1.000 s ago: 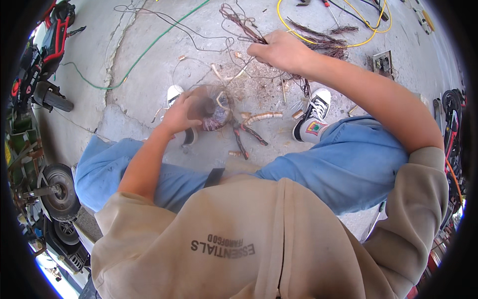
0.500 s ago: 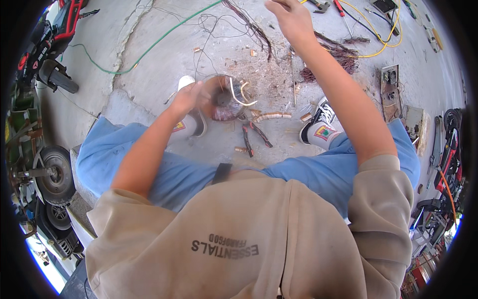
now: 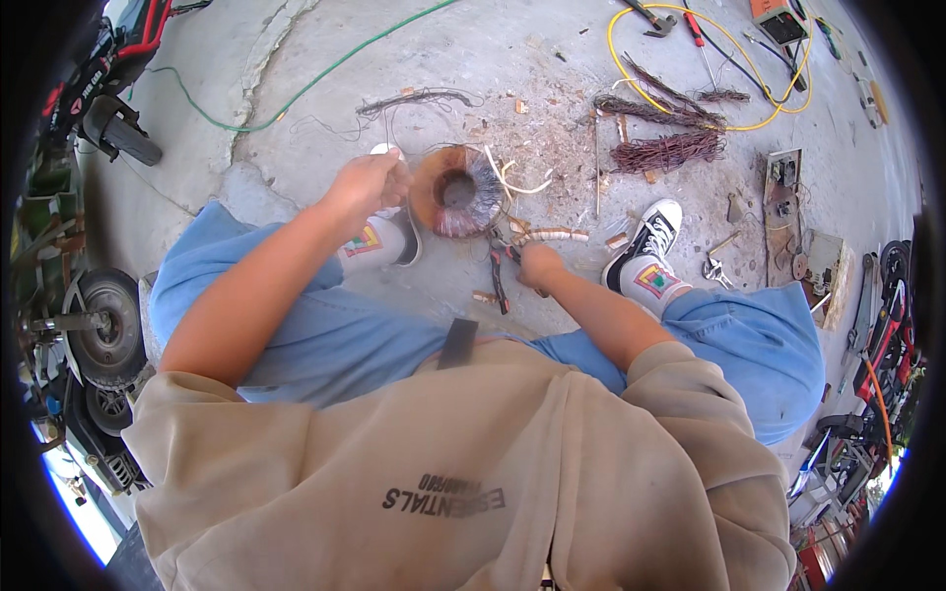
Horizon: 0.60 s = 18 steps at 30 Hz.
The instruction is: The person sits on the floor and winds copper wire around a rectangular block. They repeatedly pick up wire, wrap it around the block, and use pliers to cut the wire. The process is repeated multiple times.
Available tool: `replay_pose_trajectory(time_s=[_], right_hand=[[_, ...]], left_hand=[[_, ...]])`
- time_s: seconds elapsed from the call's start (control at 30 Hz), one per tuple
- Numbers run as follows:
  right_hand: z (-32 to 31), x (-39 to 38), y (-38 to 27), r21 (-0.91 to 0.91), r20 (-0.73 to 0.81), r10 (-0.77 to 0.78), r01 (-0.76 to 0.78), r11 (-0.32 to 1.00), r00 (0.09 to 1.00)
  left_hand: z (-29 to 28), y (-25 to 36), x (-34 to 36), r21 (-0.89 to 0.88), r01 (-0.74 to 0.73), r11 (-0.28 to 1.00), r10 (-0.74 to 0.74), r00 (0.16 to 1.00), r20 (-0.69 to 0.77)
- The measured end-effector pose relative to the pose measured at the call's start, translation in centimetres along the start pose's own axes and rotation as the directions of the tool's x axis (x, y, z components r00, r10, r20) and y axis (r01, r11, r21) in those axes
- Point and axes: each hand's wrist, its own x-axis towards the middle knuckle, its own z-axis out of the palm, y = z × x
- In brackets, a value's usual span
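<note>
A ring-shaped coil (image 3: 434, 187) of copper-brown wire stands on the floor between my feet, part of it under clear wrap, with white leads (image 3: 517, 185) curling from its right side. My left hand (image 3: 367, 185) is at the coil's left, fingers pinched together. A thin dark wire (image 3: 391, 130) runs up from those fingers. In front of the coil lie pliers (image 3: 500, 281) with dark and red handles, jaws toward the coil. My right hand (image 3: 540, 268) is closed on their right handle; its fingertips are partly hidden.
Bundles of dark wire (image 3: 668, 151) lie at the far right beside a yellow hose (image 3: 757, 128), a hammer (image 3: 655, 22) and a red-handled screwdriver (image 3: 696, 32). A green hose (image 3: 325, 94) crosses the far left. A strip of pale pieces (image 3: 552, 234) and scattered debris lie near my right shoe (image 3: 658, 231).
My right hand has come down from the far side to the pliers. The dark wire bundle at far middle is gone from there; more wire lies at far right. My left hand shifted slightly.
</note>
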Motion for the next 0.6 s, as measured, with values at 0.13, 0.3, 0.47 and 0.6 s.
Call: replay_pose_trajectory(time_s=[0.13, 0.3, 0.47, 0.6], right_hand=[[-1.0, 0.9, 1.8, 0.098, 0.068, -0.1, 0.093, 0.991, 0.993], [-4.4, -1.5, 1.9, 0.386, 0.275, 0.089, -0.195, 0.902, 0.957], [-9.7, -7.3, 3.5, 0.533, 0.529, -0.05, -0.286, 0.796, 0.847], [-16.7, -11.8, 1.9, 0.768, 0.318, -0.276, -0.076, 0.635, 0.907]], left_hand=[[-0.8, 0.6, -0.4, -0.151, -0.001, 0.988, -0.019, 0.991, -0.135], [-0.7, 1.6, 1.8, -0.16, -0.127, 0.979, 0.116, 0.99, -0.077], [0.5, 1.7, 2.3, -0.075, -0.229, 0.971, 0.226, 0.973, -0.046], [-0.3, 2.3, 2.3, -0.111, -0.252, 0.961, 0.243, 0.966, -0.084]])
